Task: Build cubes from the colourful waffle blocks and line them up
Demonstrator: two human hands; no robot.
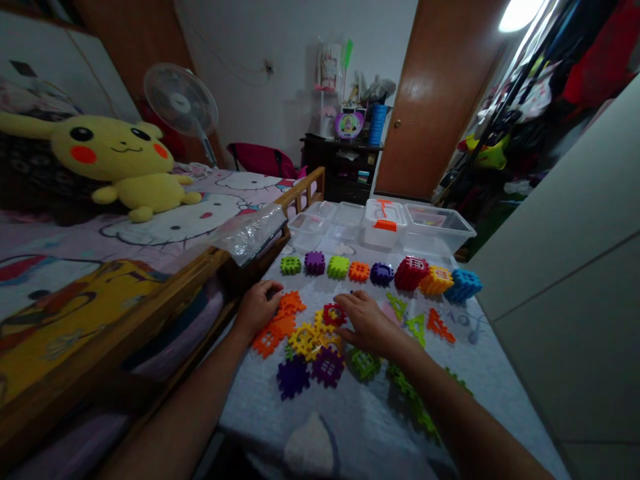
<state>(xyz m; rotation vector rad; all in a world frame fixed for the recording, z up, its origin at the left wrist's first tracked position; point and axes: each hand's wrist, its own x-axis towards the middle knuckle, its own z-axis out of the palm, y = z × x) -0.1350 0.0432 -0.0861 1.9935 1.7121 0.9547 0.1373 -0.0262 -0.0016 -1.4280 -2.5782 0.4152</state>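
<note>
My left hand (261, 307) rests at the table's left side, fingers loosely curled but apart, beside several orange notched building tiles (269, 340). My right hand (364, 319) reaches over the middle, thumb and fingers at the edges of a red notched tile (334, 314). Yellow tiles (303, 340) overlap just below the red one. Nearer to me are a dark blue tile (293, 377) and a purple window tile (329, 367). A green tile (365, 364) lies under my right wrist, and a longer group of green pieces (410, 393) is partly hidden by my forearm.
Across the table stands a row of stacked tiles by colour, including a red stack (411, 273) and a blue stack (463, 285). Behind are clear plastic boxes (437, 227) and a lidded box (385, 223). A wooden bed rail (200, 273) borders the left; a pale cabinet (570, 267) the right.
</note>
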